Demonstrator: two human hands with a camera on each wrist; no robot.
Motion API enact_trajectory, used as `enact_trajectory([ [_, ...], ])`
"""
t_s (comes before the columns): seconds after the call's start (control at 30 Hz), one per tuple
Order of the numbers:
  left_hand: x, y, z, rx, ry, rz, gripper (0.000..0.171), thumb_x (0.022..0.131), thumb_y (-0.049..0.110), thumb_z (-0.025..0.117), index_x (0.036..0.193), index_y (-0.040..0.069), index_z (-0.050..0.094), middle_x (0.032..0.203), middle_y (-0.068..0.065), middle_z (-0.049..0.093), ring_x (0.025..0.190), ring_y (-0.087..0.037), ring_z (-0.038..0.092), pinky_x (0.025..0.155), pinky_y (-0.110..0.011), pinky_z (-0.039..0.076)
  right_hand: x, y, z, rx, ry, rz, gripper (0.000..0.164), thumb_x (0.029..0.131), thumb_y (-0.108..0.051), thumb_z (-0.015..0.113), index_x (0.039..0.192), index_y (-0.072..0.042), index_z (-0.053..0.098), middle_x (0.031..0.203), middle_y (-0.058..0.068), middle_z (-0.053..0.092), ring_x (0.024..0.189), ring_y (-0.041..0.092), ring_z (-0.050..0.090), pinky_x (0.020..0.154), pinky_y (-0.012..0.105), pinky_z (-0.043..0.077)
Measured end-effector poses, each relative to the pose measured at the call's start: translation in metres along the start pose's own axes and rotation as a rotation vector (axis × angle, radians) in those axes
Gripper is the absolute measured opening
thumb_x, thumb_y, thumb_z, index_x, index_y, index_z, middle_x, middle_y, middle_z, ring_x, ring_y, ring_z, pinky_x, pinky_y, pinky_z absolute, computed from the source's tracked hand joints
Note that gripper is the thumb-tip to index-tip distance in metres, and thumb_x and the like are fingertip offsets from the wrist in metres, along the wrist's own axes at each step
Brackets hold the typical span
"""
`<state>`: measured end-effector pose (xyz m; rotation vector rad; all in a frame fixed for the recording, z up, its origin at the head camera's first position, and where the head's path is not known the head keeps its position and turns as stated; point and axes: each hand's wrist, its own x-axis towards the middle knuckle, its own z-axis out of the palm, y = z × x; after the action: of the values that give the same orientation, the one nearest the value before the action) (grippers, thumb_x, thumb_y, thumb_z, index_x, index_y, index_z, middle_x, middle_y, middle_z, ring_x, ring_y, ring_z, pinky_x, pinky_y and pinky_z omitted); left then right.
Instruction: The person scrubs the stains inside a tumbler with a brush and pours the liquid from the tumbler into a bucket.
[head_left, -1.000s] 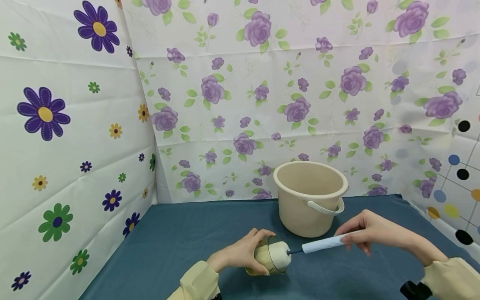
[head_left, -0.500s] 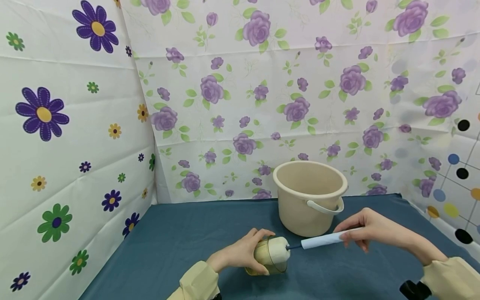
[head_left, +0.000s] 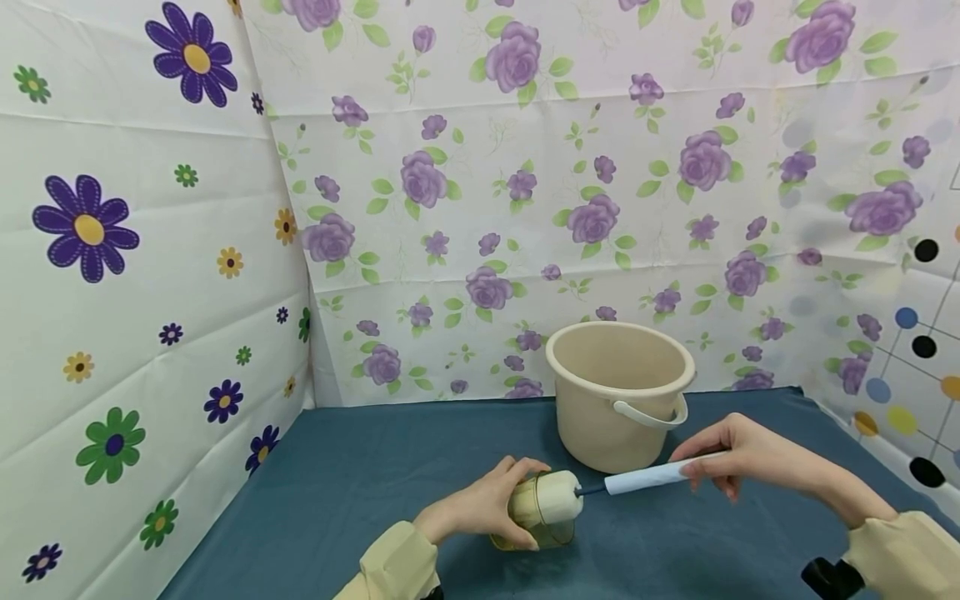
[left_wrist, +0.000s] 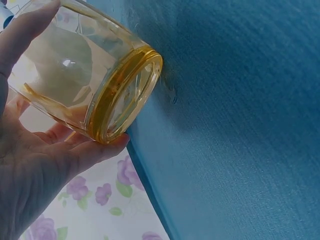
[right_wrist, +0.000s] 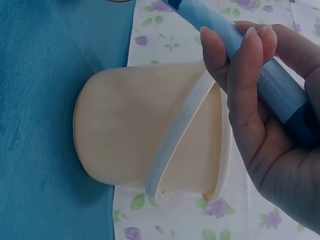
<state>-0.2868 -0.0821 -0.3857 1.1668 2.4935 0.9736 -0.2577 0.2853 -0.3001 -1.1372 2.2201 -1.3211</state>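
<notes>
My left hand (head_left: 483,504) grips a clear, amber-tinted drinking glass (head_left: 553,536), tipped on its side low over the blue cloth with its mouth facing right. Its thick amber base (left_wrist: 125,95) shows in the left wrist view, with the thumb and fingers on either side of the glass. A cup brush runs into the mouth; its white sponge head (head_left: 559,497) is partly inside, against the upper wall. My right hand (head_left: 738,457) pinches the brush's light blue handle (head_left: 647,477) between thumb and fingers. A thin dark stem joins handle and sponge.
Behind the hands stands a beige bucket (head_left: 596,429), its white carrying handle (head_left: 651,419) hanging down on the right. Blue cloth (head_left: 390,467) covers the table. Flower-print sheets (head_left: 450,208) wall off the back and sides.
The sponge head has shifted slightly upward in the glass's mouth, leaving a wider gap below it. My right hand has risen a little with the brush; the left hand keeps still.
</notes>
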Motion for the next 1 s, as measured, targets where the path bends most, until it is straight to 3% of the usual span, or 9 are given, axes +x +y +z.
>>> enact_trajectory([
  [0.43,0.0009,0.0000,0.0005,-0.003,-0.003,-0.007,0.076,0.072,0.028,0.078,0.133,0.030,0.033,0.104,0.004,0.036,0.102,-0.015,0.043,0.080,-0.034,0.042,-0.0033,0.0019,-0.0035,0.027,-0.037,0.038,0.024,0.093,-0.002,0.047,0.112,0.004,0.061,0.078,0.018,0.063,0.049,0.015,0.056,0.042,0.038,0.047],
  [1.0,-0.0010,0.0007,0.0003,-0.028,-0.010,-0.007,0.078,0.072,0.027,0.078,0.135,0.027,0.032,0.107,0.004,0.035,0.109,-0.020,0.043,0.084,-0.034,0.041,-0.0062,0.0039,-0.0050,0.053,-0.074,0.046,0.024,0.093,0.000,0.047,0.112,0.003,0.061,0.077,0.020,0.062,0.049,0.015,0.056,0.042,0.038,0.047],
])
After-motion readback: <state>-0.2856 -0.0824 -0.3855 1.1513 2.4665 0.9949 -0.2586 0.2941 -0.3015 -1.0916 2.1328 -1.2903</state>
